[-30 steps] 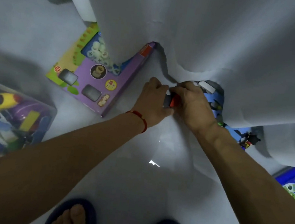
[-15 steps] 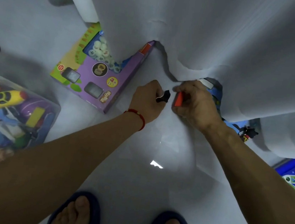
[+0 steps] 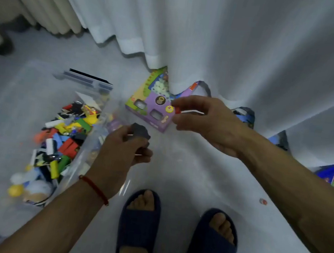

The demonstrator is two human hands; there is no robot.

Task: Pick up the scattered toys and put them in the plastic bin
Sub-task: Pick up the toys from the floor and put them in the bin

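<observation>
The fingers of the left hand [image 3: 121,152] are closed around a dark grey piece [image 3: 140,132], which sticks out above the thumb. The fingers of the right hand [image 3: 206,120] pinch a small red piece [image 3: 177,110] between thumb and forefinger; the other fingers are loosely spread. Both hands are above the floor [image 3: 188,171], not touching it. The plastic bin [image 3: 87,152] lies to the left of both hands, already full of mixed coloured blocks. The left hand is just beside its near wall, so it is the nearer one, and its piece probably needs only a short move leftward. The right hand must cross further, over the left hand or in front of it.

The shape of the grey piece is hard to make out, and most of the red piece is hidden by the fingers. A purple toy box [image 3: 151,111] and some blue toys [image 3: 245,115] lie partly under the white curtain [image 3: 234,50]. A tiny red object [image 3: 263,201] lies on the floor to the right.
</observation>
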